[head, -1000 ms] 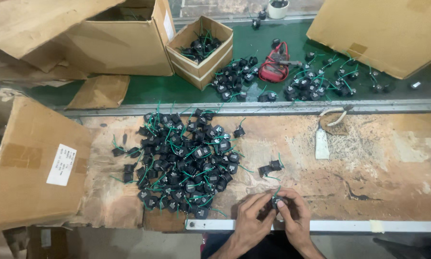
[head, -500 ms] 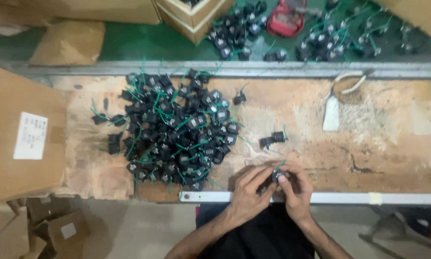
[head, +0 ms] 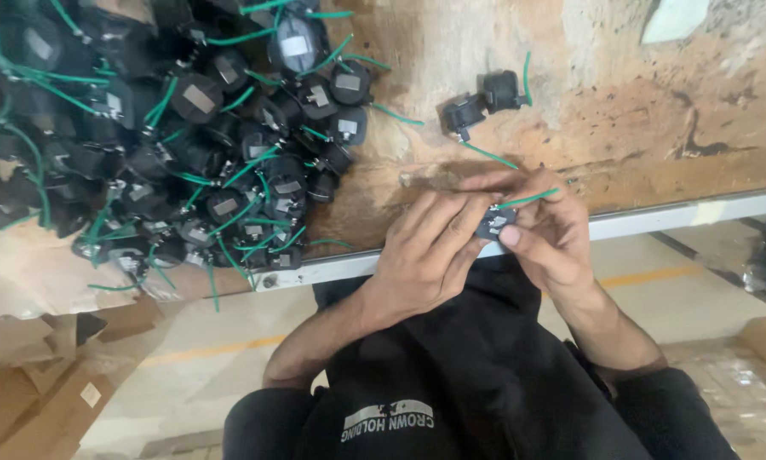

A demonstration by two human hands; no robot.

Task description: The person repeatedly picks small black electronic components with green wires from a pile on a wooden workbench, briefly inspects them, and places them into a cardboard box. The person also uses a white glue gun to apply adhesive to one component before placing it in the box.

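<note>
A worker's left hand (head: 430, 255) and right hand (head: 546, 234) close together on one black part (head: 491, 224) at the surface's (head: 570, 128) edge, its green wire (head: 527, 199) trailing toward 2 o'clock; the pile (head: 187, 145) lies at 10 o'clock.

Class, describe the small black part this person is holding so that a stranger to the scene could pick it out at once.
Start at the worn wooden workbench and follow its pale front edge to the two hands meeting there. Pinched between the left hand and right hand is a small black part with a green wire. Unlike the big pile and the loose pair, it is off the bench.
</note>
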